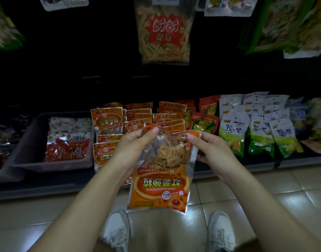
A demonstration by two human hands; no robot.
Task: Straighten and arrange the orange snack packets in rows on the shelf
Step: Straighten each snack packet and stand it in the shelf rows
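Note:
An orange snack packet (160, 180) hangs upside down in front of the shelf, its clear half showing round chips. My left hand (132, 148) pinches its upper left edge and my right hand (209, 148) pinches its upper right edge. Behind it, several matching orange packets (138, 117) lie overlapping in rows on the low shelf (46, 188), and others stand at the left of that group (107, 119).
A grey bin (30, 148) with red and white packets sits left of the orange ones. Red packets (204, 122) and white-green packets (256, 131) fill the shelf to the right. A chip bag (164, 33) hangs above. My shoes (117, 231) stand on the tiled floor.

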